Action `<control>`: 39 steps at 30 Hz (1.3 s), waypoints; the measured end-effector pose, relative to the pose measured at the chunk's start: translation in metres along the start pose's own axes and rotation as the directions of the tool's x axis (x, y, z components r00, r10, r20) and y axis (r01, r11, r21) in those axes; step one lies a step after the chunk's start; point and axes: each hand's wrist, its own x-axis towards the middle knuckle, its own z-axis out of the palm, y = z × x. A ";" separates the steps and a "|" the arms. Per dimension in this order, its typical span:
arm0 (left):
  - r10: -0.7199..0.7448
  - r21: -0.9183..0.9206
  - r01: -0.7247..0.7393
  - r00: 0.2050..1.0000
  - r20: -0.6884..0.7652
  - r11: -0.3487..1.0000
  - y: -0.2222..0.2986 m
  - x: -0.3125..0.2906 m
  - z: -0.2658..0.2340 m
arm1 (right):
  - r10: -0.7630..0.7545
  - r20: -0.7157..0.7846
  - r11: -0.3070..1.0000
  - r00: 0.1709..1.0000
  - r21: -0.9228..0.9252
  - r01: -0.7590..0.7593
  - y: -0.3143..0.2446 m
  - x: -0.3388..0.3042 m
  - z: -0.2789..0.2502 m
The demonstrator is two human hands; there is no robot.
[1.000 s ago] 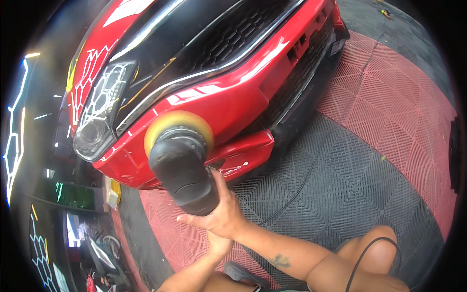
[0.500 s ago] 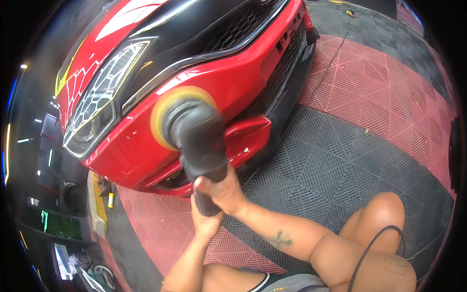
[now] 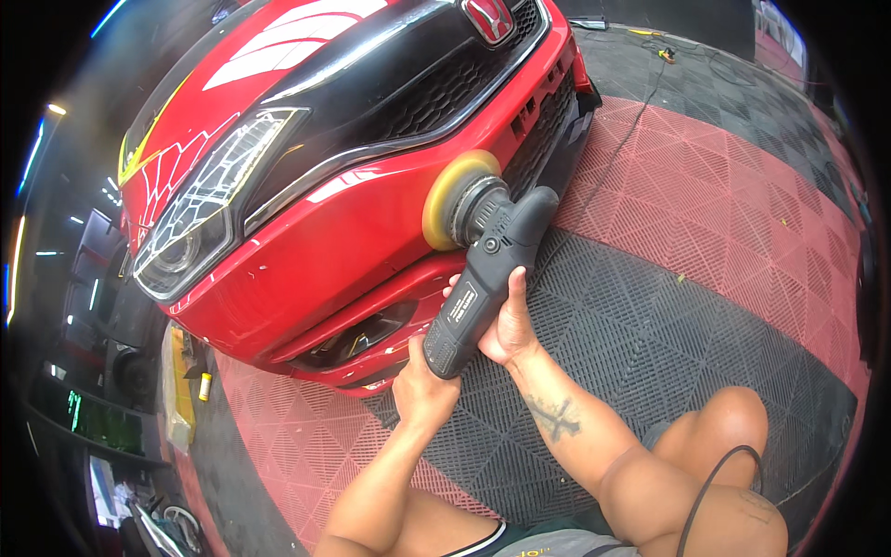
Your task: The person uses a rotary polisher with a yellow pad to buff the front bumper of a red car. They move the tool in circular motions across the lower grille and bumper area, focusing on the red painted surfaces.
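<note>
Both my hands grip a black car polisher (image 3: 473, 297) with a yellow foam pad (image 3: 444, 206). The pad lies against the red front bumper (image 3: 325, 246) of a car, right of the headlight (image 3: 209, 209) and below the black grille (image 3: 427, 116). At the rear end of the polisher's body, my left hand (image 3: 424, 390) is wrapped round the handle. My right hand (image 3: 510, 325) closes round the body's right side from below, thumb up, nearer the head. Part of each hand's fingers is hidden behind the tool.
Red and dark grey grid tiles (image 3: 594, 316) cover the floor. A black cable (image 3: 715, 483) loops over my right thigh. Another cord (image 3: 631, 121) runs along the floor at the upper right. A small yellow bottle (image 3: 205, 386) stands left of the bumper, beside a yellowish box (image 3: 178, 390).
Both hands have carried the polisher to the right along the bumper, toward the grille's middle. The tool has turned, its side now showing. The view has shifted slightly.
</note>
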 end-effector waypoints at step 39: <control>0.006 0.080 -0.005 1.000 -0.018 0.997 0.001 -0.012 -0.023 | -0.004 0.046 1.000 0.999 0.006 0.004 0.015 -0.006 0.005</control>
